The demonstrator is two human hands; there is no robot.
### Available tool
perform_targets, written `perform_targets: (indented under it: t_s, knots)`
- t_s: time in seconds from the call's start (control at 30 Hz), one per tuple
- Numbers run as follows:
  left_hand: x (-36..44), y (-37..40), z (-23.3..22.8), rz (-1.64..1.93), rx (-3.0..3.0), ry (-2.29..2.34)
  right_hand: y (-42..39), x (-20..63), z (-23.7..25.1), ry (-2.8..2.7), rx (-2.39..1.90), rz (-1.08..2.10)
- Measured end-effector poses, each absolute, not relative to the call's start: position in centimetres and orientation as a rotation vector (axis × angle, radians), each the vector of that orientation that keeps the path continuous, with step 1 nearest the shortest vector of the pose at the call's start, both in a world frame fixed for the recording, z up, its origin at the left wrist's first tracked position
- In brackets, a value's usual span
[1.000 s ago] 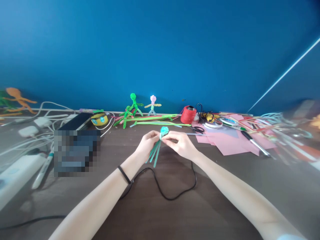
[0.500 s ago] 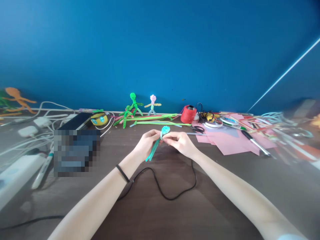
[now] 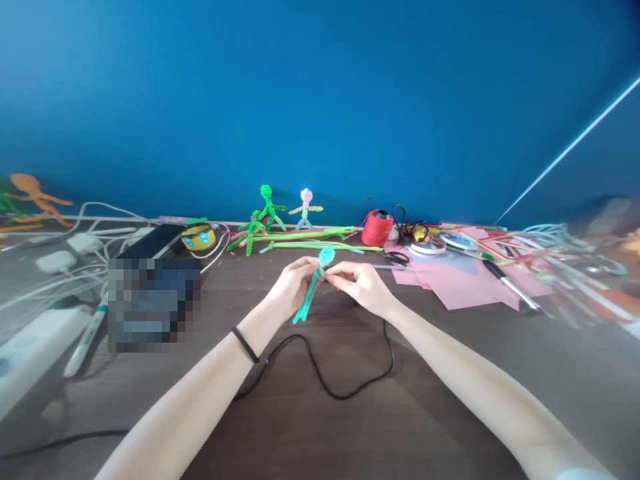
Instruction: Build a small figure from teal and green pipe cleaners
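Between my hands is a teal pipe-cleaner figure (image 3: 327, 257) with a coiled round head and long strands hanging down to the left. My left hand (image 3: 291, 288) pinches it just below the head. A pale pipe cleaner (image 3: 395, 268) wraps the figure's neck, and its straight end sticks out to the right past my right hand (image 3: 364, 287). Thumb and forefinger of that hand are closed on the pale pipe cleaner, close to the neck. Both hands hover above the dark tabletop (image 3: 345, 433). My fingertips partly hide the wrapped part.
Green (image 3: 267, 200) and pink-headed (image 3: 306, 203) pipe-cleaner figures stand by the blue wall. Loose green pipe cleaners (image 3: 320, 245), a red thread spool (image 3: 377, 229), scissors (image 3: 397, 258) and pink paper (image 3: 455, 287) lie ahead and right. A black cable (image 3: 320, 380) runs under my hands; chargers (image 3: 56, 262) lie left.
The teal figure has turned slightly in my fingers: its head has shifted a little left and up. My hands stay in nearly the same place.
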State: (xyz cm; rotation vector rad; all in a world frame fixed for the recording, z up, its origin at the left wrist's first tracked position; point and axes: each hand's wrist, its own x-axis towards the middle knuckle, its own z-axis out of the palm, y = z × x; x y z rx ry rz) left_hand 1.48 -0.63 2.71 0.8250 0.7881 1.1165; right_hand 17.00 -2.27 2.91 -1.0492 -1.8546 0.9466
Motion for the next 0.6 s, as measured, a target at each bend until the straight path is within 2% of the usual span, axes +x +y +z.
perform_targets:
  t_s: [0.4,0.6]
  knots:
    - [1.2,-0.6,2.7,1.067,0.811,0.749,-0.9,17.8,1.9,-1.677,-1.085,1.144]
    - [0.7,-0.7,2.7,0.952,0.874,0.734,-0.6,18.1,2.1,-1.696,-1.090,1.137]
